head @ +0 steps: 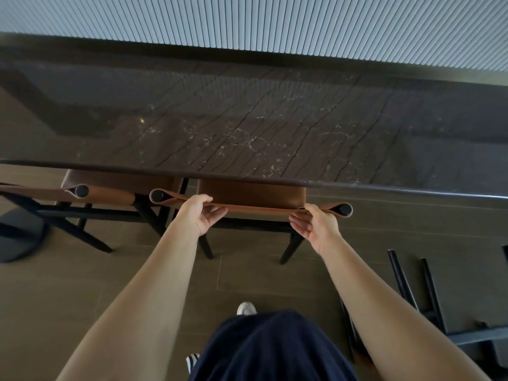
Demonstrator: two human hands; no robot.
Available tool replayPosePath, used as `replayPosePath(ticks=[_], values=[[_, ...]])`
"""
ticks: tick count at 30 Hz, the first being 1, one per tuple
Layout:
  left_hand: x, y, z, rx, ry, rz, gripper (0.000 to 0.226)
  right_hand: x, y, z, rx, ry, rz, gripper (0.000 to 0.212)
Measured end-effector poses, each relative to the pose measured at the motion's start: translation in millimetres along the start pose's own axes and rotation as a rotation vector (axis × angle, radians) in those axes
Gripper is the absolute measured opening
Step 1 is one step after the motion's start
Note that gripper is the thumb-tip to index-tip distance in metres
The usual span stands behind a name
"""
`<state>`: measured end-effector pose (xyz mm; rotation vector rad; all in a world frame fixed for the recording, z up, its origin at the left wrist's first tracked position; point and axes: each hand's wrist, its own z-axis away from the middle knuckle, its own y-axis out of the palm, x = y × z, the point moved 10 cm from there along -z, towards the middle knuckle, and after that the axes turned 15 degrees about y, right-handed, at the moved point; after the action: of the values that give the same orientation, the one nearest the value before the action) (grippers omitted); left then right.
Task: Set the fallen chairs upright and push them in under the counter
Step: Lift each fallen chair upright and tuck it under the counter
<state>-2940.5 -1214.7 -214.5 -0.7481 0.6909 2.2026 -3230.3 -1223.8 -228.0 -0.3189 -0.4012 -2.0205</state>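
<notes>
A brown leather chair (251, 195) with black legs stands upright in front of me, its seat partly under the dark marble counter (247, 127). My left hand (199, 215) holds the left part of its thin leather backrest, thumb on top and fingers beneath. My right hand (316, 224) holds the right part of the backrest the same way, close to the black post end. A second brown chair (110, 188) stands upright to the left, also tucked under the counter. A fallen chair (423, 298) lies on the floor at the right, black legs pointing away from me.
A round black base (22, 237) sits on the floor at far left. A ribbed pale wall (275, 23) runs behind the counter. My feet (246, 308) stand on the brown tiled floor just behind the middle chair.
</notes>
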Motion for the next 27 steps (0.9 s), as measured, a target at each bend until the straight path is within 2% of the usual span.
replayPosePath(ticks=[3, 6, 9, 12, 16, 21, 24, 27], values=[[6.9, 8.2, 22.8, 0.037, 0.045, 0.001, 0.012, -1.7, -12.1, 17.6, 0.059, -0.024, 0.047, 0.017], [20.9, 23.2, 51.0, 0.143, 0.104, -0.036, 0.021, -5.9, -33.4, 36.8, 0.133, -0.046, 0.086, 0.019], [36.5, 37.5, 82.3, 0.211, 0.144, -0.036, 0.025, -15.7, -68.5, 52.1, 0.132, -0.068, 0.113, 0.019], [56.0, 42.2, 108.6, 0.21, 0.195, -0.035, 0.02, -36.2, -115.4, 61.7, 0.127, -0.078, 0.123, 0.022], [88.1, 44.9, 137.3, 0.254, 0.216, -0.076, 0.022, -63.6, -173.0, 74.7, 0.123, -0.075, 0.082, 0.02], [108.0, 48.2, 168.1, 0.286, 0.292, -0.129, 0.041, -82.4, -217.2, 100.1, 0.107, -0.133, -0.015, 0.02], [116.2, 60.8, 187.1, 0.396, 0.345, -0.251, 0.041, -91.4, -230.6, 117.1, 0.098, -0.185, -0.074, 0.021], [124.5, 77.2, 205.8, 0.53, 0.372, -0.342, 0.03, -98.5, -244.0, 140.0, 0.087, -0.26, -0.149, 0.023]])
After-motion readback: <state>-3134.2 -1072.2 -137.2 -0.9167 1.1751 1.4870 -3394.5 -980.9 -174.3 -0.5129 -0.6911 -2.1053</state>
